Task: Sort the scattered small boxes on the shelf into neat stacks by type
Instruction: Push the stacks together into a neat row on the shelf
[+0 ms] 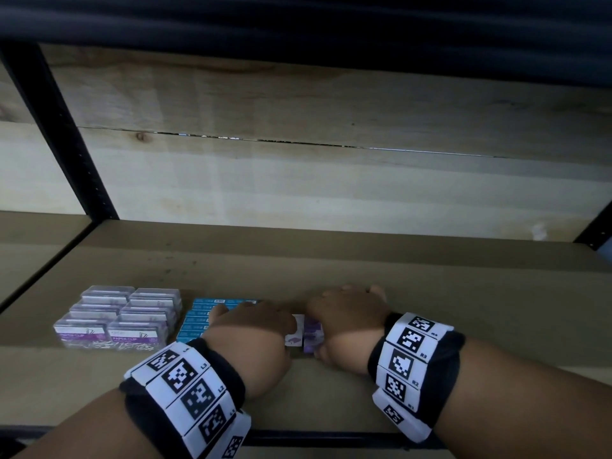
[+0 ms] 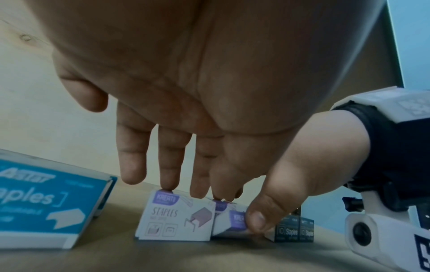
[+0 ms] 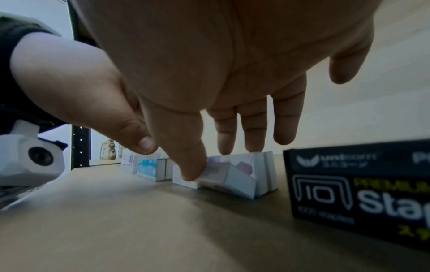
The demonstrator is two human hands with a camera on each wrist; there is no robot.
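Both forearms reach forward side by side, each wrist wrapped in a black band carrying white marker tiles. The left hand [image 1: 251, 329] is palm down, fingers [image 2: 170, 165] extended and pointing downward (the thumb sits alongside the other hand). The right hand [image 1: 347, 318] lies palm down close beside it, three fingers [image 3: 252, 132] straight, thumb [image 3: 186, 156] angled low; it seems to pinch something, though blur hides this.

I see a pale wooden back wall [image 1: 298, 180] with a thin horizontal crack [image 1: 298, 144] across it, a black perforated metal upright [image 1: 59, 127] at left, and some small brownish bottles [image 3: 108, 150] past it, too blurred to identify.
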